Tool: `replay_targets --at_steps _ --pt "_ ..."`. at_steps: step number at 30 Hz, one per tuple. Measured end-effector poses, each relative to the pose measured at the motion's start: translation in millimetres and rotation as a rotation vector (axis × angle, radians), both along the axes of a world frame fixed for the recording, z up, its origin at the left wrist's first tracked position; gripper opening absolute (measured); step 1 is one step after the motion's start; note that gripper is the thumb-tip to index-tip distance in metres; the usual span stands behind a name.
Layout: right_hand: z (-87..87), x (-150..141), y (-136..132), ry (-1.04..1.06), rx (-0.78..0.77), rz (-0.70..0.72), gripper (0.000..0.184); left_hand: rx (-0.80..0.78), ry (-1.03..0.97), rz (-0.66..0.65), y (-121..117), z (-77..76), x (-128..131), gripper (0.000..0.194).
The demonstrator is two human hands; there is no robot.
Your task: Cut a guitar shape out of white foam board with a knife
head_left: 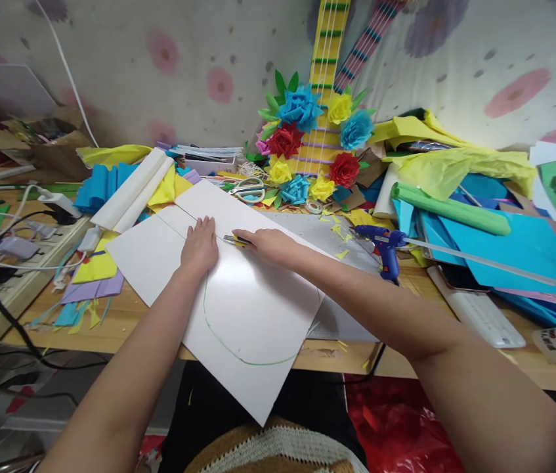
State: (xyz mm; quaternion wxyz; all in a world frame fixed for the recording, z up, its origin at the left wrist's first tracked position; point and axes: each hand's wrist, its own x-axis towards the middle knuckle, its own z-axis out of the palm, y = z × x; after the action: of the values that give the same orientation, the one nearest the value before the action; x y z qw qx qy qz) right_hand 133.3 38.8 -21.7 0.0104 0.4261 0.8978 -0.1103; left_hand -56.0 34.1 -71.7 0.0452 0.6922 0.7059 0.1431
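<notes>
A large white board [253, 309] lies aslant on the table, its near corner jutting past the front edge. A curved green line is drawn on its lower part, and dark straight lines cross its upper left. My left hand [199, 246] rests flat on the board, fingers stretched out, beside the straight line. In my right hand [270, 246] is a yellow and black utility knife [236, 241], held low with its tip pointing left at the board near my left fingers. Whether the blade is in the board I cannot tell.
Behind the board stand a paper guitar [324, 125] with paper flowers and scissors [249, 190]. A blue glue gun [383, 246] lies to the right, near blue paper sheets [518, 256]. Cables and a power strip [26, 263] fill the left side. A grey mat [356, 256] lies under the board.
</notes>
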Motion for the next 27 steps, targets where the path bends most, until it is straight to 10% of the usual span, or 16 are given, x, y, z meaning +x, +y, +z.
replay_targets --at_steps 15,27 --pt "3.8 -12 -16 -0.079 0.044 -0.045 0.046 -0.03 0.096 0.073 -2 2.5 8 0.052" --pt "40.8 -32 -30 -0.261 -0.047 -0.033 0.053 -0.009 0.096 0.085 -1 -2.2 6 0.051"
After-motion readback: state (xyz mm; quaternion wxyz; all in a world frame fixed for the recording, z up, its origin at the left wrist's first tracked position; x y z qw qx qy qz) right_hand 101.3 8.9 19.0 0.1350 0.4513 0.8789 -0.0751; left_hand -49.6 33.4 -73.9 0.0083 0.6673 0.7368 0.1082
